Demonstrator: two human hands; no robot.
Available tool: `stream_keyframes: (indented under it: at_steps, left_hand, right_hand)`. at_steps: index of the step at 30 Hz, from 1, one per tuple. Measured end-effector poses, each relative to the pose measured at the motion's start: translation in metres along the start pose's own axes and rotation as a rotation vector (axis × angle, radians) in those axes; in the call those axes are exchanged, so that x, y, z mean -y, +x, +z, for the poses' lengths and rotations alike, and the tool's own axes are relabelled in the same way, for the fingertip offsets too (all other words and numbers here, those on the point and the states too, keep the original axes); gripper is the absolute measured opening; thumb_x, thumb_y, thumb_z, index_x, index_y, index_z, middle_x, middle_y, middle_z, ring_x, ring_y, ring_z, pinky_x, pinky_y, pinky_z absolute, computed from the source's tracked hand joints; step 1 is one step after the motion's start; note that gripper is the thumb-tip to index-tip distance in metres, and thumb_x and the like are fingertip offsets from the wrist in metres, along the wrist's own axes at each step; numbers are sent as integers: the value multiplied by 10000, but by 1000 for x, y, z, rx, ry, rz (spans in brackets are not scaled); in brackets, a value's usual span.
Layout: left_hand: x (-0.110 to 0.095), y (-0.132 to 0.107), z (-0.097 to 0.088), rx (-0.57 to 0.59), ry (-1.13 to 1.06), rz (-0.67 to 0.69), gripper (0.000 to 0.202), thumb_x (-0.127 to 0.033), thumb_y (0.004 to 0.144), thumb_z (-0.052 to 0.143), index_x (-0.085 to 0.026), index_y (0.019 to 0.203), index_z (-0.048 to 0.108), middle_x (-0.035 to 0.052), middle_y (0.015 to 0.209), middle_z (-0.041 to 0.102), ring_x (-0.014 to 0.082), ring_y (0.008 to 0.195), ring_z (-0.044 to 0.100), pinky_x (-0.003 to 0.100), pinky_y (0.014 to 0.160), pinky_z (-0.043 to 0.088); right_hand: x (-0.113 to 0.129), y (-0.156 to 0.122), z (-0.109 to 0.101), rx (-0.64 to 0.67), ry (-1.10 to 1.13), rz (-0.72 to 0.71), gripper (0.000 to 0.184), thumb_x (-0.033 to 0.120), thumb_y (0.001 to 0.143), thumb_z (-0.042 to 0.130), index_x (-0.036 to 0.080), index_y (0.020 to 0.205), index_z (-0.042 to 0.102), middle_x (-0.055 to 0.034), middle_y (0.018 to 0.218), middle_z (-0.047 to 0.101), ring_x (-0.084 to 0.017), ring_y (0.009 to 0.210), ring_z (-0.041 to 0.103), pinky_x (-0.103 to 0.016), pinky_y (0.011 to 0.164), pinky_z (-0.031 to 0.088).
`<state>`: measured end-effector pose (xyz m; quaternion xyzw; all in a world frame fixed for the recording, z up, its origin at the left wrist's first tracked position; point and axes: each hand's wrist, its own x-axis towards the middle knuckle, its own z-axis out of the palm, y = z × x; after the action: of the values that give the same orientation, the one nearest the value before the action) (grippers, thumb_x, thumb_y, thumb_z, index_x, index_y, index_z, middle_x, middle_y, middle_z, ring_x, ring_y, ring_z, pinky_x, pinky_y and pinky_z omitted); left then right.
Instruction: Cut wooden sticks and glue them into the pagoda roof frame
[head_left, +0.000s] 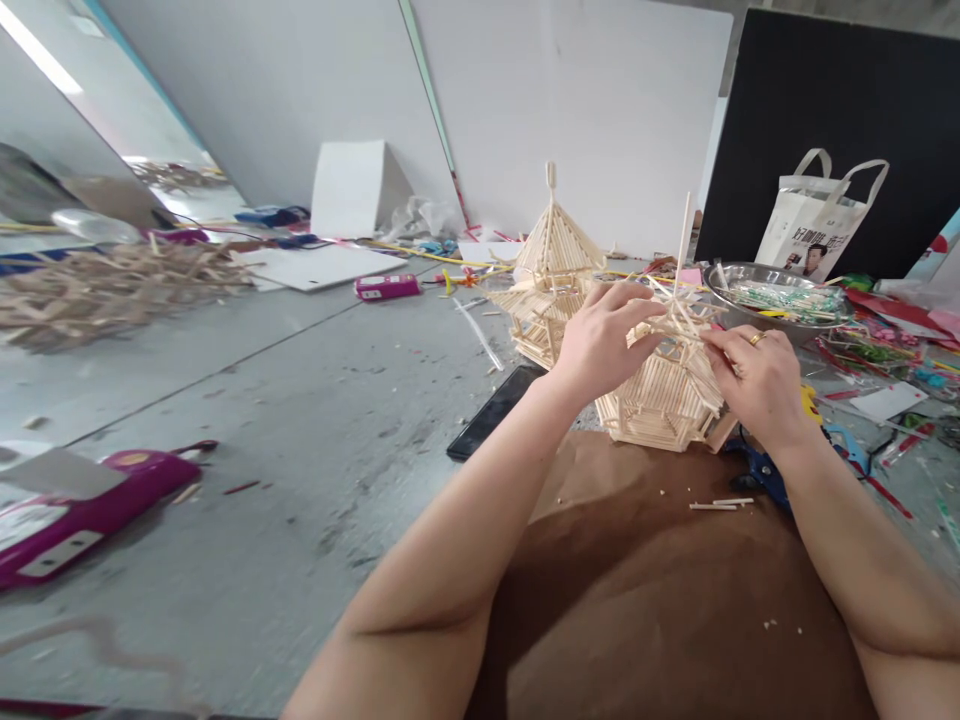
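Stick pavilion (660,405) base propped on brown lap cloth (637,580). left hand (600,340) curled over roof, steadying; right hand (759,385) pinching opposite roof sticks, bracing.

Left hand (600,340): bare, as I see it from here.
Right hand (757,385): bare apart from one piece of jewellery.
Ring (757,339): a slim gold-coloured band on one finger.
Arms: both bare as far up as my view reaches.
Brown garment (637,580): plain, matte cloth across my lap.
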<state>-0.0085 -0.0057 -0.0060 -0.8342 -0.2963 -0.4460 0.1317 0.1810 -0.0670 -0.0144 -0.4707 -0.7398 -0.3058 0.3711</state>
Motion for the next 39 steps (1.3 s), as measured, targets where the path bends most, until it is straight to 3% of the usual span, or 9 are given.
stream_keyframes:
  at_steps: [4, 9, 15, 20, 22, 26, 29, 32, 39]
  left_hand:
    - [-2, 1, 5, -11, 12, 58, 160, -268, 825, 553, -207, 943, 642, 55, 1039, 636, 203, 982, 532, 381, 868, 456]
    - [-5, 3, 1, 58, -35, -10, 173, -302, 825, 543, -237, 958, 632, 34, 1080, 616, 206, 1028, 516, 394, 928, 407]
    - [-5, 7, -17, 101, -118, -180, 254, -311, 811, 537, -249, 1052, 585, 15, 1131, 586, 233, 1122, 476, 418, 1004, 334]
    - [0, 8, -27, 26, -151, -247, 257, -339, 827, 546, -233, 1059, 578, 15, 1139, 591, 210, 1089, 487, 389, 1011, 341]
    - [1, 7, -28, -6, -151, -256, 231, -352, 843, 535, -221, 1024, 594, 15, 1112, 605, 192, 1062, 501, 372, 1005, 350]
    - [0, 7, -28, -37, -117, -286, 226, -337, 855, 534, -174, 991, 611, 31, 1059, 627, 180, 1035, 524, 359, 978, 379]
    - [-3, 8, -28, -5, -106, -300, 198, -302, 855, 540, -171, 989, 605, 25, 1052, 635, 180, 1035, 530, 370, 981, 380]
    - [-3, 8, -28, 5, -103, -311, 157, -253, 831, 560, -193, 964, 618, 21, 1042, 645, 188, 1032, 538, 363, 970, 391]
    - [9, 7, -22, 64, -130, -336, 119, -250, 803, 548, -249, 886, 632, 7, 977, 656, 203, 999, 550, 377, 940, 412]
  right_hand:
    - [-1, -1, 2, 24, -15, 11, 250, 270, 888, 434, 198, 922, 671, -40, 841, 709, -155, 720, 621, -307, 721, 357]
    - [0, 1, -4, 92, 3, 71, 260, 284, 893, 418, 221, 926, 669, -28, 842, 703, -165, 774, 620, -322, 757, 373]
    - [-11, 15, -43, 180, 125, 183, 261, 312, 891, 417, 252, 971, 659, -28, 902, 689, -181, 822, 616, -338, 750, 433]
    - [-11, 4, -67, 366, 266, 77, 228, 312, 864, 475, 231, 957, 666, -15, 865, 697, -140, 759, 626, -273, 694, 450]
    - [-3, -15, -62, 552, 290, 9, 225, 289, 864, 473, 213, 947, 667, -24, 844, 706, -142, 751, 634, -263, 674, 444]
    - [15, -61, -32, 967, 190, -114, 230, 243, 884, 430, 194, 882, 655, -42, 795, 705, -162, 715, 631, -277, 647, 414]
    - [19, -81, -16, 993, 177, -149, 182, 209, 868, 461, 166, 870, 639, -72, 850, 686, -166, 811, 611, -283, 722, 402]
    - [15, -82, -18, 949, 186, -157, 164, 224, 859, 483, 163, 833, 634, -79, 885, 657, -177, 868, 581, -294, 764, 396]
    - [19, -83, -28, 1163, 79, -142, 108, 205, 833, 510, 190, 815, 616, -46, 857, 653, -184, 811, 610, -261, 583, 386]
